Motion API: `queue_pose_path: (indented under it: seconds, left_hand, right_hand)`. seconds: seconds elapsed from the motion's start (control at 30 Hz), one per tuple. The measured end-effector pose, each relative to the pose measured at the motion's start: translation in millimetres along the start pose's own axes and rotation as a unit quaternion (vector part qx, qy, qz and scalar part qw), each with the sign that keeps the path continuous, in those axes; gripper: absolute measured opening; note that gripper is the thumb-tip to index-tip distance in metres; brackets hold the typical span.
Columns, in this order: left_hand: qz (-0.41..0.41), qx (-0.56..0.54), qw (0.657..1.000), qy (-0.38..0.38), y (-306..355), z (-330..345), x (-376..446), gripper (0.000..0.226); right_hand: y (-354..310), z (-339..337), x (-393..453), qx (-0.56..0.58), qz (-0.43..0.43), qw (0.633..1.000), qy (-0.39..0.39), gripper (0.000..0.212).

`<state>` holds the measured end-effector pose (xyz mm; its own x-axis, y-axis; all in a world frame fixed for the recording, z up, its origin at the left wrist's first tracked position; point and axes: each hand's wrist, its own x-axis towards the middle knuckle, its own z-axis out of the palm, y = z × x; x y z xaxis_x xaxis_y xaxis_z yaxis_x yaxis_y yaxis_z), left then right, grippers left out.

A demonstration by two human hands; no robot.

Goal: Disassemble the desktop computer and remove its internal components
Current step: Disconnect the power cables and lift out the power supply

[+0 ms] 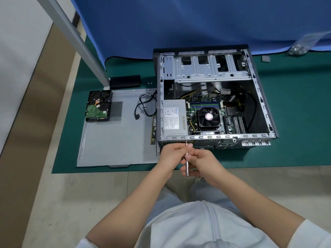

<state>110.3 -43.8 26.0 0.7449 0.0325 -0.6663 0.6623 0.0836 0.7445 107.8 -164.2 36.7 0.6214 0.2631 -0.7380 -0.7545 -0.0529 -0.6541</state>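
Both hands are pinching a screwdriver [186,159] just in front of the case [211,97]: left hand [172,155] gripping near its tip, right hand [202,163] curling round the shaft. The case is lying open on the mat [295,108].

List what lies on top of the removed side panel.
On the side panel lie a hard drive, circuit board up, a loose black cable and a RAM stick at its right edge. Anything under the drive is hidden.
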Motion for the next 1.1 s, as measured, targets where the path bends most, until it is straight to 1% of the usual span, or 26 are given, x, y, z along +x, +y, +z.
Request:
queue_pose_path:
  seconds: [0.13, 0.23, 0.33, 0.43, 0.53, 0.6, 0.67, 0.73, 0.8, 0.93, 1.03, 1.1]
  left_hand:
    - [-0.016, -0.002, 1.0, -0.009, 1.4, 1.1, 0.6, 0.021]
    - [-0.024, -0.002, 1.0, -0.02, 3.6, 1.8, 0.3, 0.021]
    - [-0.027, 0.004, 1.0, -0.001, 3.8, 2.5, -0.1, 0.015]
    - [-0.024, -0.004, 0.999, 0.042, 2.0, 4.1, 1.1, 0.006]
    - [-0.029, -0.025, 0.997, 0.062, 2.7, 7.1, 1.5, 0.006]
    - [-0.044, -0.042, 0.996, 0.066, 4.8, 8.6, 0.2, 0.007]
    - [-0.05, -0.046, 0.996, 0.063, 6.0, 9.4, -1.1, 0.012]
    - [-0.044, -0.042, 0.997, 0.051, 5.7, 8.8, -1.4, 0.017]
    - [-0.039, -0.036, 0.998, 0.035, 5.4, 7.1, -1.7, 0.018]
    - [-0.026, -0.004, 0.999, 0.034, 3.4, 2.3, -1.7, 0.004]
    - [-0.021, 0.006, 0.999, 0.031, 0.4, 3.0, -4.8, 0.009]
    - [-0.013, 0.016, 0.998, 0.053, -1.2, 5.6, -5.6, 0.014]
  right_hand:
    - [-3.0, -2.1, 1.5, -0.016, 0.0, 1.0, 0.027, 0.007]
    - [-3.2, -2.7, 1.9, -0.031, 0.001, 0.999, 0.041, 0.01]
    - [-0.7, -1.9, 1.4, -0.032, 0.002, 0.999, 0.044, 0.011]
    - [0.2, -1.7, 1.2, -0.014, 0.008, 1.0, 0.022, 0.015]
    - [-1.2, -2.9, 0.4, 0.02, 0.031, 0.999, -0.022, 0.017]
    - [-1.5, -5.3, -0.7, 0.06, 0.054, 0.995, -0.062, 0.016]
    - [-1.4, -8.3, -1.9, 0.091, 0.06, 0.991, -0.081, 0.02]
    - [-1.6, -9.4, -2.8, 0.092, 0.056, 0.991, -0.075, 0.022]
    - [-2.4, -8.1, -3.2, 0.072, 0.052, 0.995, -0.051, 0.02]
    - [-4.1, -4.7, -2.8, 0.055, 0.053, 0.997, -0.025, 0.016]
    - [-4.5, -2.6, -2.9, 0.045, 0.05, 0.998, -0.011, 0.012]
    - [-4.6, -0.8, -2.6, 0.035, 0.046, 0.998, -0.002, 0.012]
